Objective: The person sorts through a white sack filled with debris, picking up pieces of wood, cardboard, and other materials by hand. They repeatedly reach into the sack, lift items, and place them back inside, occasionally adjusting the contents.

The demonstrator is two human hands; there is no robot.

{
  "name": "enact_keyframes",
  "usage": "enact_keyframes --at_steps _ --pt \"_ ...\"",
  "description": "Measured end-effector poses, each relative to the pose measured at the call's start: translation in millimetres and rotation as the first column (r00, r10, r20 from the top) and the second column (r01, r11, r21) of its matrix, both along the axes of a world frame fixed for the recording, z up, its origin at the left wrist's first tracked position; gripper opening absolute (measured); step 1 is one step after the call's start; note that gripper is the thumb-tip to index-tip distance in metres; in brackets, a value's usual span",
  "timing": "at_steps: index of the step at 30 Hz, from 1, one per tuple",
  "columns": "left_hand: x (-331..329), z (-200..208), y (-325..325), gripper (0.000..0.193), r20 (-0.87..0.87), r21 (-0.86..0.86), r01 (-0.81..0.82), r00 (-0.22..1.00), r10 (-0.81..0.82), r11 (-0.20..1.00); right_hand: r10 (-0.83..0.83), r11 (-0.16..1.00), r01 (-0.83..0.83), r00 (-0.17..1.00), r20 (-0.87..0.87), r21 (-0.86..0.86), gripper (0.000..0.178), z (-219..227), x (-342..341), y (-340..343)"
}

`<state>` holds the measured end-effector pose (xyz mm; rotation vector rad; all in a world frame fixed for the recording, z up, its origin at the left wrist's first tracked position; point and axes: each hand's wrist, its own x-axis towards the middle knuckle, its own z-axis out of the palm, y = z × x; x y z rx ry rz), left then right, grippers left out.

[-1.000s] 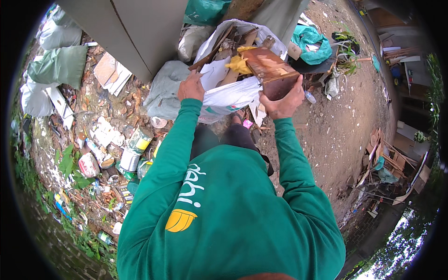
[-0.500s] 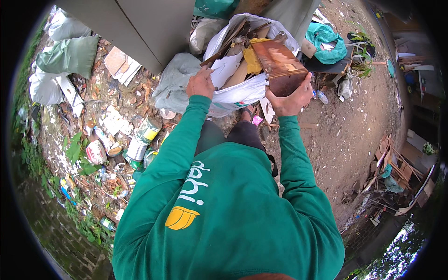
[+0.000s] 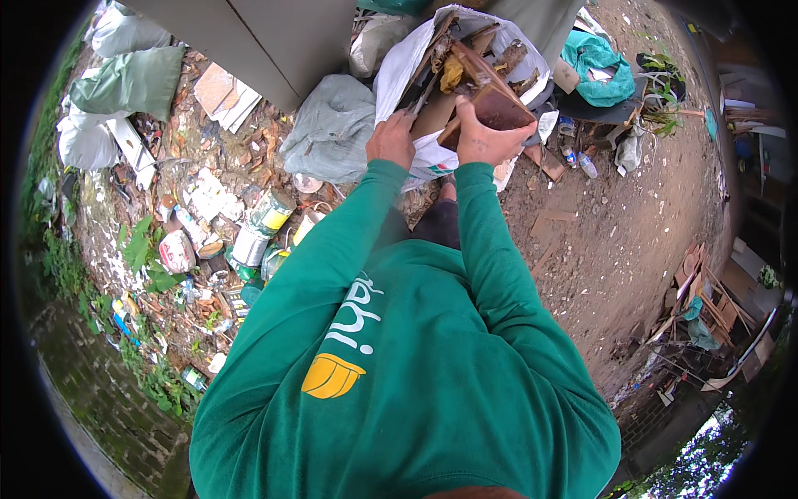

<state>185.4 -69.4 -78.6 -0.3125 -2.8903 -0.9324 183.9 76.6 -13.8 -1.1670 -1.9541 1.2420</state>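
A white woven sack (image 3: 413, 41) stands ahead of me, its mouth wide and filled with wood scraps, flat board pieces and a crumpled yellow piece (image 3: 451, 73). My left hand (image 3: 391, 141) is closed on the sack's near left rim. With fingers and thumb around its near end, my right hand (image 3: 489, 137) grips a brown wooden box (image 3: 503, 111). The box is tilted, and its far part reaches into the sack's mouth among the scraps. Its inner side and the fingers beneath it are partly hidden.
A grey sack (image 3: 332, 125) lies left of the white one, beside a tall grey panel (image 3: 241, 41). Paint cans (image 3: 270, 212) and litter cover the ground at left. A teal sack (image 3: 598, 71) and plastic bottles (image 3: 587, 165) lie at right; a pile of wood scraps (image 3: 702, 299) farther right.
My right hand has brought the wooden box leftward and turned it, tipping it into the sack's mouth. My left hand has shifted right along with the sack's rim, still gripping it.
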Motion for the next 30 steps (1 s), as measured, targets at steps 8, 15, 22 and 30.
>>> enact_keyframes --at_steps 8,15,22,30 --pt "-23 -19 -23 0.026 -0.006 0.06 -0.107 0.994 0.107 0.992 -0.011 0.996 -0.016 0.948 -0.319 -0.083 0.093 -6 4 42" --pt "-19 4 -7 0.011 -0.063 0.009 -0.167 0.984 0.167 0.986 -0.033 0.999 0.035 0.999 -0.041 0.035 0.12 -12 7 68" --pt "-33 0 -10 0.017 -0.053 0.084 -0.161 0.985 0.166 0.983 0.002 0.991 -0.023 0.987 -0.161 -0.128 0.13 -12 0 70" --pt "-33 60 8 0.024 -0.019 -0.108 -0.076 0.997 0.074 0.991 0.094 0.98 -0.06 0.98 0.175 -0.189 0.141 5 -7 93"
